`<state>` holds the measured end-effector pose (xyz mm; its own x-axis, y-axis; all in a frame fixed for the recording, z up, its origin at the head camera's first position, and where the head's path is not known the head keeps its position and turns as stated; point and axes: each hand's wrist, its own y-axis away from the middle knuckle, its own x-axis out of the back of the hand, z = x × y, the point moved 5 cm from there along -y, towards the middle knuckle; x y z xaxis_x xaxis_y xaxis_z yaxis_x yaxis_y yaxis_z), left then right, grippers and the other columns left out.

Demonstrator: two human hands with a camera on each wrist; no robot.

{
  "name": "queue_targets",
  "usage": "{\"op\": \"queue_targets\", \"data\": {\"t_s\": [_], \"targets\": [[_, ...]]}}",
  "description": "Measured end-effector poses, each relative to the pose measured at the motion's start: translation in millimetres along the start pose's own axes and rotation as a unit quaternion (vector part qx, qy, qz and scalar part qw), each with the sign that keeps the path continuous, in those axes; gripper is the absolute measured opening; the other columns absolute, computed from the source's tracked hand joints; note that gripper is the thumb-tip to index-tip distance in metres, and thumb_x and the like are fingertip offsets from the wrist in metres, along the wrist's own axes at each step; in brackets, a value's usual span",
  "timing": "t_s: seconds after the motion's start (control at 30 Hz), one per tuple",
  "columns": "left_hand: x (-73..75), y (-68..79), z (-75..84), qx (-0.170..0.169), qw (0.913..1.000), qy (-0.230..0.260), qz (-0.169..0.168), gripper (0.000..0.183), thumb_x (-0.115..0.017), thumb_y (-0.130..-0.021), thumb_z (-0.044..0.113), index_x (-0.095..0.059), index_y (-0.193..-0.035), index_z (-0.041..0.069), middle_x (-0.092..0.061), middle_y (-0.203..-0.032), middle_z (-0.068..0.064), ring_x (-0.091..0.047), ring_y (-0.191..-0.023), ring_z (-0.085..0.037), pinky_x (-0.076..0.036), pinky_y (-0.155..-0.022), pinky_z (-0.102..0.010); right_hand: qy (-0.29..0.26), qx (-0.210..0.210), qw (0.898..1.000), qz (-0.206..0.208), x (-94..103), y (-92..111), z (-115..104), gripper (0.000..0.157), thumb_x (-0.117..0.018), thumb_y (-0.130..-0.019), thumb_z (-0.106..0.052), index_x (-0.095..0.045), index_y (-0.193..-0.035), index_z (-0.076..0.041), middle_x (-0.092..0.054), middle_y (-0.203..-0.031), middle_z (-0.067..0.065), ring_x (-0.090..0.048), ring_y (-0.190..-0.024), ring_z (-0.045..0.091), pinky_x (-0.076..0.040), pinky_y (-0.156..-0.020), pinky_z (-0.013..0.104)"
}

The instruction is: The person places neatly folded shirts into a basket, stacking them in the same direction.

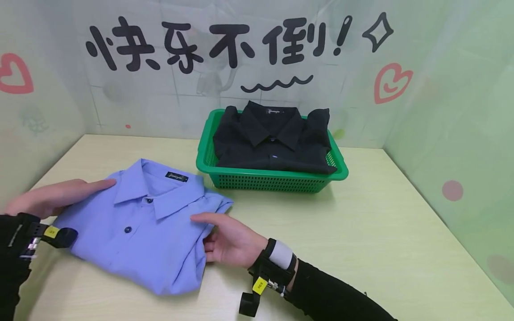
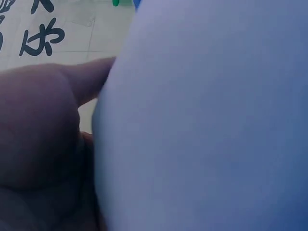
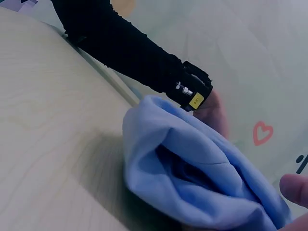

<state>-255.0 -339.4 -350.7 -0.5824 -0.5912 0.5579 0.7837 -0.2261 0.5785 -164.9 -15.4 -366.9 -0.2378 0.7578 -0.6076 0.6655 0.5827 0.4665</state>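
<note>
A folded light-blue shirt (image 1: 138,240), collar away from me, is tilted over the table, with its shadow under it in the right wrist view. My left hand (image 1: 60,195) grips its left side, thumb on top and the other fingers hidden beneath. At the right side my right hand (image 1: 233,240) holds the shirt, thumb over the top and fingers curled under the edge. The left wrist view is mostly filled by the blue cloth (image 2: 202,120) beside the left thumb (image 2: 94,77). Open folds of the shirt's lower edge (image 3: 192,159) show in the right wrist view.
Behind and right of the shirt, a green plastic basket (image 1: 273,180) stands near the back wall. A folded black shirt (image 1: 277,142) lies in it, collar toward the back. Printed walls (image 1: 449,133) enclose the pale wooden table (image 1: 385,236) at the back and sides.
</note>
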Motion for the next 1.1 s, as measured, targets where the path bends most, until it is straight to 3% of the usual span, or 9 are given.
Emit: {"op": "queue_targets", "data": {"t_s": [0.1, 0.2, 0.47, 0.7, 0.9, 1.1], "targets": [[-9.6, -2.6, 4.2, -0.003, 0.9996, 0.023, -0.018, 0.075, -0.034, -0.099, 0.063, -0.063, -0.107, -0.006, -0.066, -0.093, -0.010, -0.064, -0.090, -0.024, -0.052, -0.080, -0.039, 0.015, 0.012, 1.000, 0.004, 1.0, -1, -1, 0.038, -0.067, -0.091, -0.022, -0.052, -0.124, -0.009, -0.062, -0.121, 0.008, -0.060, -0.109, 0.021, -0.045, -0.099, 0.039], [-19.3, -4.3, 8.3, -0.005, 0.9983, 0.050, -0.027, 0.064, -0.041, -0.099, 0.060, -0.065, -0.097, 0.001, -0.066, -0.085, -0.009, -0.065, -0.082, -0.026, -0.053, -0.075, -0.039, 0.020, 0.014, 1.000, 0.018, 2.6, -2, 0, 0.036, -0.067, -0.090, -0.020, -0.053, -0.121, -0.009, -0.062, -0.122, 0.004, -0.060, -0.109, 0.018, -0.044, -0.099, 0.035], [-28.4, -8.9, 16.0, -0.019, 0.9958, 0.082, -0.037, 0.056, -0.048, -0.098, 0.055, -0.065, -0.099, 0.001, -0.068, -0.086, -0.010, -0.066, -0.081, -0.026, -0.054, -0.074, -0.040, 0.032, 0.038, 0.993, 0.103, 14.8, -3, 1, 0.042, -0.069, -0.087, -0.009, -0.047, -0.121, -0.001, -0.057, -0.122, 0.010, -0.058, -0.112, 0.023, -0.044, -0.101, 0.037], [-31.9, -9.6, 18.1, -0.032, 0.9943, 0.093, -0.042, 0.051, -0.051, -0.099, 0.050, -0.066, -0.103, 0.002, -0.069, -0.088, -0.010, -0.067, -0.082, -0.026, -0.054, -0.073, -0.040, 0.043, 0.034, 0.992, 0.115, 16.6, -2, 1, 0.047, -0.067, -0.089, -0.005, -0.042, -0.129, 0.002, -0.054, -0.126, 0.011, -0.053, -0.120, 0.027, -0.042, -0.104, 0.039], [-30.7, -8.2, 23.6, -0.046, 0.9935, 0.097, -0.039, 0.043, -0.055, -0.098, 0.045, -0.066, -0.096, 0.003, -0.068, -0.084, -0.010, -0.068, -0.079, -0.026, -0.055, -0.070, -0.039, 0.087, 0.070, 0.983, 0.144, 12.5, 5, -2, 0.046, -0.068, -0.088, -0.001, -0.044, -0.126, 0.003, -0.054, -0.124, 0.009, -0.052, -0.119, 0.025, -0.040, -0.105, 0.039], [-25.9, -6.7, 26.9, -0.038, 0.9950, 0.092, -0.004, 0.042, -0.061, -0.095, 0.046, -0.063, -0.081, 0.007, -0.066, -0.074, -0.006, -0.066, -0.072, -0.024, -0.054, -0.067, -0.038, 0.107, 0.077, 0.982, 0.137, 14.1, 9, -7, 0.045, -0.068, -0.088, 0.000, -0.046, -0.127, 0.003, -0.054, -0.126, 0.009, -0.051, -0.120, 0.025, -0.039, -0.105, 0.039]]}}
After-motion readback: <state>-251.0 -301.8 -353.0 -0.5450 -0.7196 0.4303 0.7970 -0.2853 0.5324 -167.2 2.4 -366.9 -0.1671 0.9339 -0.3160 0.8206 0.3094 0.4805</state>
